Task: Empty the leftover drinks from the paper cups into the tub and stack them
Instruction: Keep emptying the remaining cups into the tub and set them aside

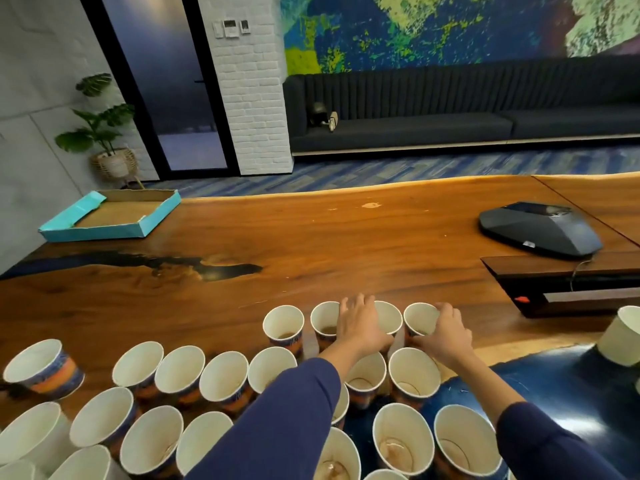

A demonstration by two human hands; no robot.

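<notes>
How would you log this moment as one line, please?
left hand: grips far-row cup | right hand: grips end cup | stacked: none | tub: not in view

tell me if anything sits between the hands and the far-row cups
Nothing visible does: the left hand already rests on one far-row cup and the right hand grips another. No tub is in view.

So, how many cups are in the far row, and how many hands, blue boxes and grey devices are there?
Far-row cups: 4
Hands: 2, left hand and right hand
Blue boxes: 1
Grey devices: 1
Total: 8
</notes>
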